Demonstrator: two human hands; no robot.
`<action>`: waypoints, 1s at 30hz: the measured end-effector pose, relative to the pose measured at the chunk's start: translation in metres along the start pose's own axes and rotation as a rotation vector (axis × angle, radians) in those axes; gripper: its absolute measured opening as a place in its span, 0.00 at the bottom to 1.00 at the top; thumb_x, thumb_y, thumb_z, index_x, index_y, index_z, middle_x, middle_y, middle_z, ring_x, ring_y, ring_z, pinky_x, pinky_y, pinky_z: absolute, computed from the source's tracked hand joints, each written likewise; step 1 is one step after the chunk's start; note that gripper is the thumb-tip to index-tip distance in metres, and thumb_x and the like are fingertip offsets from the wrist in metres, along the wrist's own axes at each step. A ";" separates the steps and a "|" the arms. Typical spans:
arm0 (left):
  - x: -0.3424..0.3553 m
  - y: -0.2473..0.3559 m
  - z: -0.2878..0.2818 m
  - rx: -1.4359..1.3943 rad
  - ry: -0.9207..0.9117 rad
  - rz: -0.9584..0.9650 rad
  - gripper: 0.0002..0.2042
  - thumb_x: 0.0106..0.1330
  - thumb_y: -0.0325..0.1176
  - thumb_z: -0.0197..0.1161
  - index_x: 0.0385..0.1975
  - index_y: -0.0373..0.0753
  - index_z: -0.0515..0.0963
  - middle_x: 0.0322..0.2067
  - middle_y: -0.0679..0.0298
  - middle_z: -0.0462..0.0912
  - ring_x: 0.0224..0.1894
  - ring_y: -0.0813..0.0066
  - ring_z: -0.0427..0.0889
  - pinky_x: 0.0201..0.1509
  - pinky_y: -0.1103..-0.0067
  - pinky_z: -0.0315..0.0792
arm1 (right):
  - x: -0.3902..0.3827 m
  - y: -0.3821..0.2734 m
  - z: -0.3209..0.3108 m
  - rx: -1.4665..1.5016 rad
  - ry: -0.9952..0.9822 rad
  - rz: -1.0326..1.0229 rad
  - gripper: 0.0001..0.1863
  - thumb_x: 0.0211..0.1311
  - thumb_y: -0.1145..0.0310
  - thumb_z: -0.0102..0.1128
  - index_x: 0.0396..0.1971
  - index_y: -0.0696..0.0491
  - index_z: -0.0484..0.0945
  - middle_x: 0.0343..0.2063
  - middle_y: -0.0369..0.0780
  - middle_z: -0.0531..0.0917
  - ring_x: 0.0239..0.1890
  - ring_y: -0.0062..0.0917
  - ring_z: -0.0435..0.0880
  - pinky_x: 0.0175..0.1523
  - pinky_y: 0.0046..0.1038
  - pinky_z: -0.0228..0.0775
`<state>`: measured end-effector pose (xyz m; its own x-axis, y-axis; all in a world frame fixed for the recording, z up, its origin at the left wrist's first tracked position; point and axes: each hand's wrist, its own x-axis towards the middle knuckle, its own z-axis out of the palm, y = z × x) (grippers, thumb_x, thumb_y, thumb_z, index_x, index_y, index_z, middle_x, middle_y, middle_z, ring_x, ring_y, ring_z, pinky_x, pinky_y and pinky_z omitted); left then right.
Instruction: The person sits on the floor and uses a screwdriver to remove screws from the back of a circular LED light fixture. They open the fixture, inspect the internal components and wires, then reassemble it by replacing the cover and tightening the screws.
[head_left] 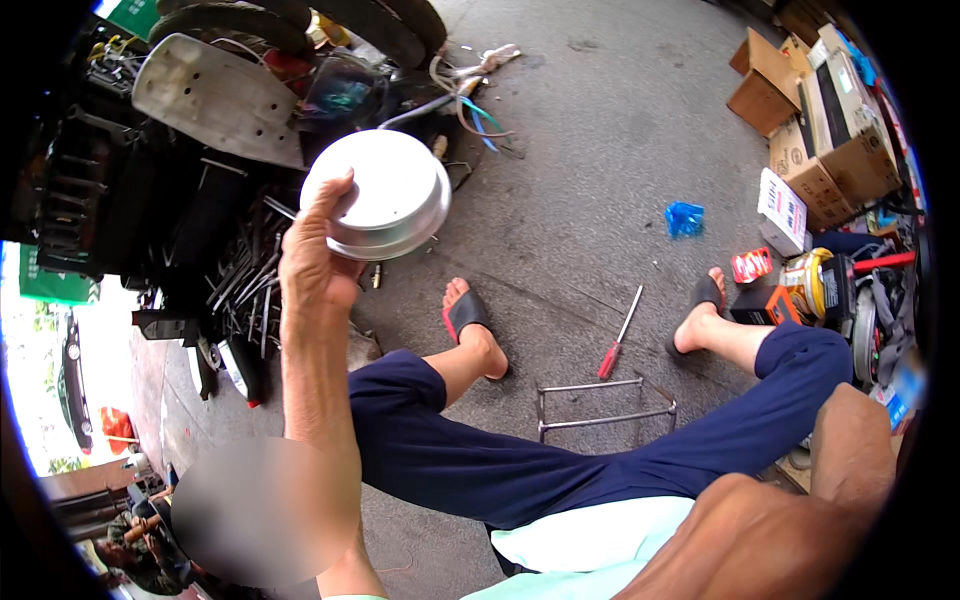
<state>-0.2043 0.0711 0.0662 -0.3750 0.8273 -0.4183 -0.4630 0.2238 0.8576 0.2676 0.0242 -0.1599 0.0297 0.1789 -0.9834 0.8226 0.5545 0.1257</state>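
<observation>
My left hand (322, 245) grips a round, shallow, silver-white metal piece (385, 185) with a stepped rim, held up at the upper middle left. Its thumb rests on the piece's side and top face. My right arm (760, 530) is bent at the lower right; I do not see that hand. On the floor between my sandalled feet lie a screwdriver (610, 360) with a red handle and, nearer me, a metal rod frame (607, 388). A small blue plastic packet (685, 220) lies farther right.
Worn metal parts (210, 95), tyres, cables and a pile of rods (240, 300) crowd the left. Cardboard boxes (830, 170), a yellow tub (805, 280) and small packages line the right. A person (140, 545) in camouflage is at the lower left edge, beside a blurred patch.
</observation>
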 end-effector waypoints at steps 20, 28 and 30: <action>0.082 -0.028 -0.082 -0.214 -0.082 -0.075 0.21 0.66 0.44 0.51 0.58 0.48 0.67 0.59 0.72 0.66 0.62 0.75 0.63 0.66 0.70 0.57 | 0.044 -0.021 -0.029 0.315 0.373 0.032 0.15 0.59 0.62 0.43 0.39 0.55 0.73 0.38 0.37 0.72 0.42 0.22 0.67 0.47 0.26 0.59; 0.077 -0.025 -0.094 -0.125 -0.147 -0.046 0.23 0.62 0.46 0.57 0.56 0.48 0.69 0.57 0.73 0.67 0.60 0.74 0.65 0.63 0.70 0.61 | -0.098 -0.063 -0.094 0.764 0.729 -0.465 0.13 0.59 0.63 0.45 0.32 0.56 0.75 0.30 0.36 0.74 0.33 0.19 0.69 0.41 0.24 0.62; 0.071 -0.023 -0.093 -0.086 -0.163 -0.026 0.23 0.61 0.46 0.58 0.56 0.48 0.69 0.57 0.73 0.68 0.60 0.74 0.65 0.62 0.70 0.63 | -0.173 -0.086 -0.108 0.951 0.744 -0.806 0.12 0.59 0.64 0.46 0.31 0.56 0.75 0.28 0.35 0.75 0.31 0.18 0.70 0.39 0.23 0.62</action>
<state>-0.2948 0.0772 -0.0115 -0.2295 0.8960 -0.3802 -0.5409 0.2073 0.8152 0.1307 0.0333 0.0131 -0.6666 0.6213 -0.4118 0.5398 0.0214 -0.8415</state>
